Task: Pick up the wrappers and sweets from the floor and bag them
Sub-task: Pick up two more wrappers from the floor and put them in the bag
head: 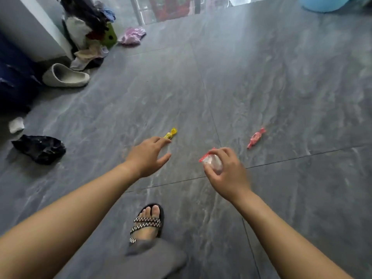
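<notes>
A yellow wrapped sweet (171, 133) lies on the grey tiled floor, just beyond the fingertips of my left hand (148, 156), which is open with fingers spread and holds nothing. My right hand (225, 172) is shut on a clear wrapper with a red edge (211, 161), held a little above the floor. A red wrapped sweet (256, 137) lies on the floor to the right, beyond my right hand. A crumpled black plastic bag (40, 149) lies on the floor at the left.
My sandalled foot (148, 222) stands below the hands. A grey slipper (64, 75), a clothes pile (88, 27), a pink cloth (131, 35) and a white sock (16, 124) lie at the left. A blue object (326, 4) sits top right.
</notes>
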Demonstrator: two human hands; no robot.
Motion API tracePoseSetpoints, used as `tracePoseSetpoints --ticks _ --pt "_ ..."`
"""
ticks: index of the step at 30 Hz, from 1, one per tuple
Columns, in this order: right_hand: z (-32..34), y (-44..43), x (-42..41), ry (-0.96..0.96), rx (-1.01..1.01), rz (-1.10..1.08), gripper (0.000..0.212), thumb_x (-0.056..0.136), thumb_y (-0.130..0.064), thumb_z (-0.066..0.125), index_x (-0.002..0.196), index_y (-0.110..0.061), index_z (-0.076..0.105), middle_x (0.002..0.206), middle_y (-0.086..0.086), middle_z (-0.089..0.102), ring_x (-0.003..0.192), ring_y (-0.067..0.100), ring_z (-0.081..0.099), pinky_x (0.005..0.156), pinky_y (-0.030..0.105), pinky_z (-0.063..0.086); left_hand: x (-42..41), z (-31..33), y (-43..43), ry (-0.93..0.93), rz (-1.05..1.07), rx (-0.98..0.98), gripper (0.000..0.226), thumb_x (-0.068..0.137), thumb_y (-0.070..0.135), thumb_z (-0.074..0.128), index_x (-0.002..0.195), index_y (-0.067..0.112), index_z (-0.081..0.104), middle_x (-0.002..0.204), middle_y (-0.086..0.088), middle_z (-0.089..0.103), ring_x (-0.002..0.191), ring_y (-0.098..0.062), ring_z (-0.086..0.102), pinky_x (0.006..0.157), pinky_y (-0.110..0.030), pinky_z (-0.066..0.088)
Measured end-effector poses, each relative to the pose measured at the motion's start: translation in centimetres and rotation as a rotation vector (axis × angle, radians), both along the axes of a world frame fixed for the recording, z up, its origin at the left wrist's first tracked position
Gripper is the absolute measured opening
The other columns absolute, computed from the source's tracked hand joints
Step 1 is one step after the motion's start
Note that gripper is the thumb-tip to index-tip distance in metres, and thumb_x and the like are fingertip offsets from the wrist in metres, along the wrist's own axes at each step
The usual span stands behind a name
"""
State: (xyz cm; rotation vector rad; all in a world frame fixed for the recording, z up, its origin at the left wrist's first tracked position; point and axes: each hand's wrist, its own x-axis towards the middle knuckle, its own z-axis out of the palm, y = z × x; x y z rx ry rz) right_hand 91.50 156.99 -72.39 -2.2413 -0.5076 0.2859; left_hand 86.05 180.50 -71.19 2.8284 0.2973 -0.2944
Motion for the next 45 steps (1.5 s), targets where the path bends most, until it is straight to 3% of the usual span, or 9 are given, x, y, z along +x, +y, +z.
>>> tracePoseSetpoints --ticks 4,8,12,17,23,29,35,40,45 --pt "-6.4 -0.1 3.3 0.053 -0.073 -0.131 0.032 0.081 -0.037 0.063 0.109 -0.023 0.059 0.113 -0.006 0.053 0.092 0.016 0.06 0.074 0.033 0.051 7.1 -8.3 2.7 0.036 -0.048 0.018 0.045 0.087 0.037 0.054 0.128 0.02 0.046 0.131 -0.006 0.048 0.111 -0.033 0.052 0.082 -0.044 0.049" --pt "-9.8 -0.1 3.8 0.117 -0.141 -0.244 0.033 0.082 -0.039 0.06 0.112 -0.027 0.057 0.115 -0.01 0.05 0.094 0.013 0.058 0.069 0.029 0.049 10.7 -13.6 4.9 0.088 0.089 0.053 0.048 0.087 0.034 0.055 0.131 0.018 0.043 0.138 -0.01 0.04 0.118 -0.036 0.045 0.086 -0.049 0.044" --pt "-11.6 0.5 3.8 0.151 -0.157 -0.31 0.033 0.082 -0.041 0.06 0.113 -0.03 0.056 0.117 -0.012 0.049 0.092 0.012 0.057 0.067 0.025 0.043 11.8 -17.3 6.3 0.155 0.119 0.035 0.046 0.088 0.027 0.056 0.129 0.011 0.043 0.13 -0.02 0.044 0.111 -0.043 0.045 0.089 -0.051 0.043" --pt "-13.1 0.6 2.9 0.189 -0.178 -0.37 0.034 0.082 -0.04 0.061 0.113 -0.029 0.057 0.116 -0.011 0.049 0.093 0.013 0.057 0.07 0.026 0.045 10.9 -19.1 5.5 0.081 0.014 -0.045 0.029 0.086 0.015 0.057 0.114 0.009 0.054 0.111 -0.019 0.051 0.098 -0.042 0.049 0.077 -0.051 0.047" --pt "-12.0 -0.2 2.2 0.229 -0.133 -0.401 0.033 0.08 -0.039 0.063 0.111 -0.029 0.058 0.114 -0.011 0.049 0.09 0.016 0.059 0.07 0.03 0.048 9.7 -16.8 1.4 0.125 -0.19 -0.136 0.029 0.09 0.023 0.052 0.119 0.018 0.052 0.111 -0.009 0.052 0.102 -0.031 0.051 0.071 -0.042 0.049" --pt "1.2 -1.4 2.4 0.226 -0.069 -0.406 0.03 0.083 -0.04 0.061 0.111 -0.029 0.058 0.116 -0.01 0.05 0.094 0.015 0.058 0.074 0.032 0.048 9.6 -0.2 -2.8 0.063 -0.231 -0.144 0.028 0.094 0.027 0.047 0.12 0.016 0.05 0.114 -0.006 0.05 0.086 -0.032 0.057 0.062 -0.04 0.047" --pt "23.6 -1.8 1.4 0.254 -0.034 -0.439 0.027 0.085 -0.043 0.055 0.109 -0.03 0.056 0.114 -0.008 0.05 0.092 0.017 0.057 0.072 0.031 0.047 7.3 24.4 -5.5 0.067 -0.223 -0.154 0.03 0.093 0.031 0.048 0.121 0.02 0.05 0.115 -0.002 0.05 0.082 -0.029 0.06 0.063 -0.04 0.05" --pt "43.8 -4.1 -1.6 0.224 -0.021 -0.459 0.03 0.084 -0.04 0.058 0.112 -0.027 0.057 0.117 -0.007 0.05 0.098 0.015 0.057 0.076 0.032 0.049 4.3 44.6 -8.3 0.058 -0.159 -0.266 0.029 0.09 0.033 0.054 0.118 0.025 0.054 0.112 0.003 0.052 0.087 -0.02 0.06 0.066 -0.031 0.046" --pt "57.7 -7.7 -5.7 0.168 -0.045 -0.625 0.031 0.082 -0.033 0.064 0.111 -0.023 0.059 0.115 -0.006 0.051 0.096 0.015 0.057 0.073 0.021 0.038 2.6 58.4 -12.5 0.023 -0.293 -0.443 0.025 0.088 0.03 0.057 0.113 0.03 0.057 0.106 0.008 0.053 0.087 -0.013 0.059 0.072 -0.028 0.047"
